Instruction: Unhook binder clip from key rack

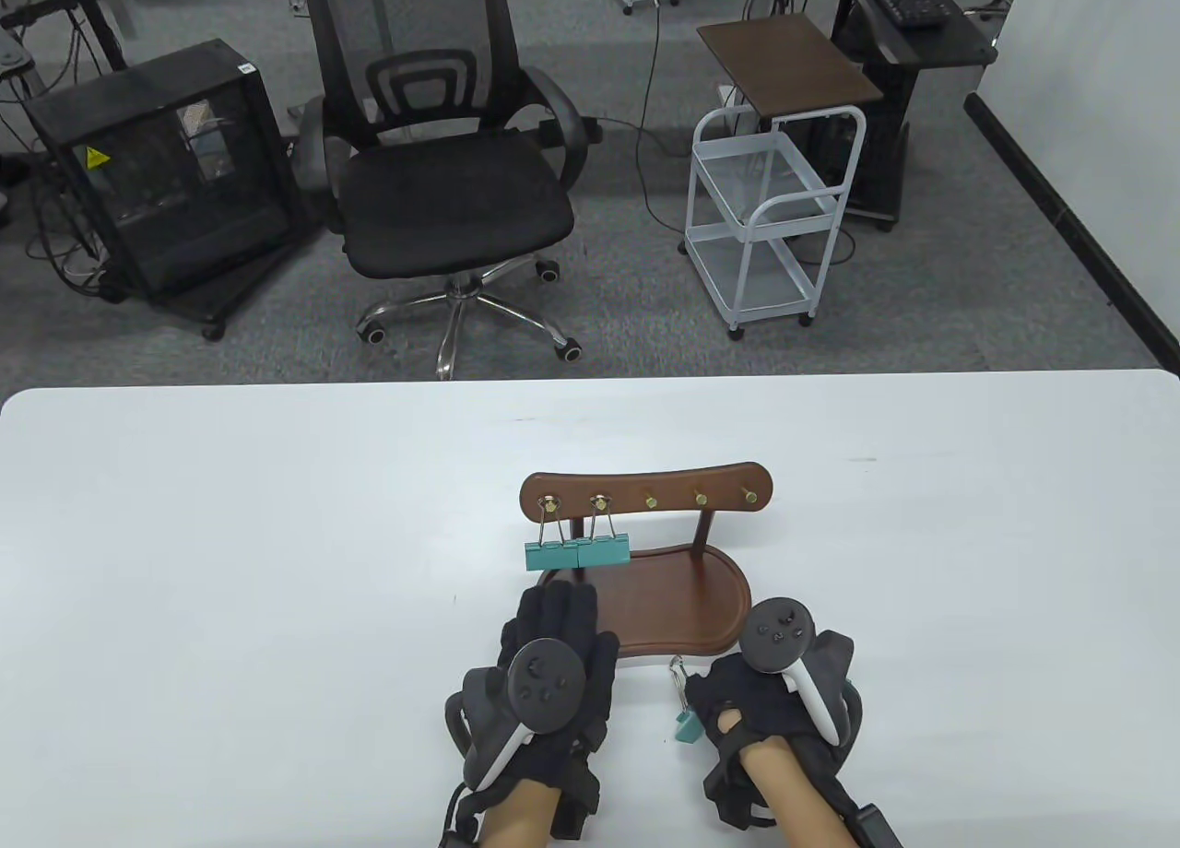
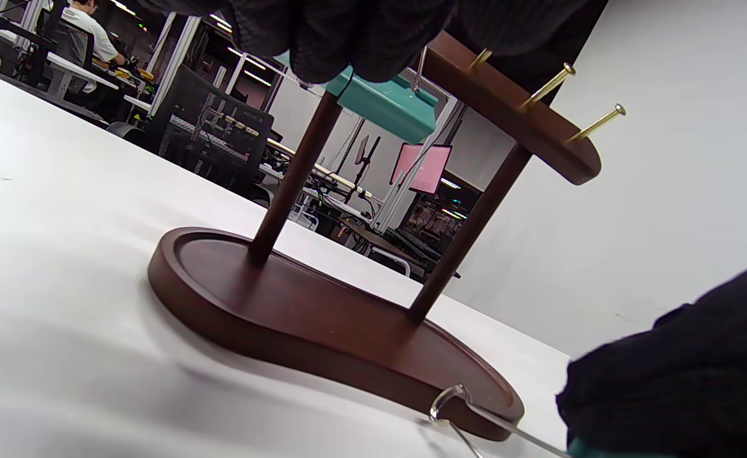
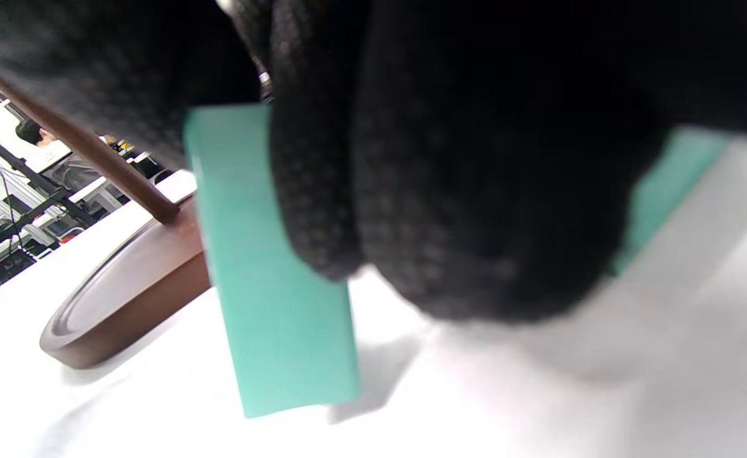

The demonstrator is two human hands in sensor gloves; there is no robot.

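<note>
A dark wooden key rack (image 1: 645,493) with brass hooks stands on an oval base (image 1: 687,599) on the white table. Two teal binder clips (image 1: 577,551) hang side by side from its two leftmost hooks. My right hand (image 1: 737,714) holds a third teal binder clip (image 1: 687,726) low over the table in front of the base; the right wrist view shows my fingers (image 3: 450,191) wrapped around the clip (image 3: 272,286). My left hand (image 1: 553,622) lies flat, fingers stretched toward the base's left end, just below the hanging clips, holding nothing.
The three right hooks (image 1: 701,498) of the rack are bare. The white table (image 1: 230,562) spreads wide to both sides. An office chair (image 1: 442,175), a white cart (image 1: 765,212) and a black case (image 1: 157,175) stand on the floor beyond the far edge.
</note>
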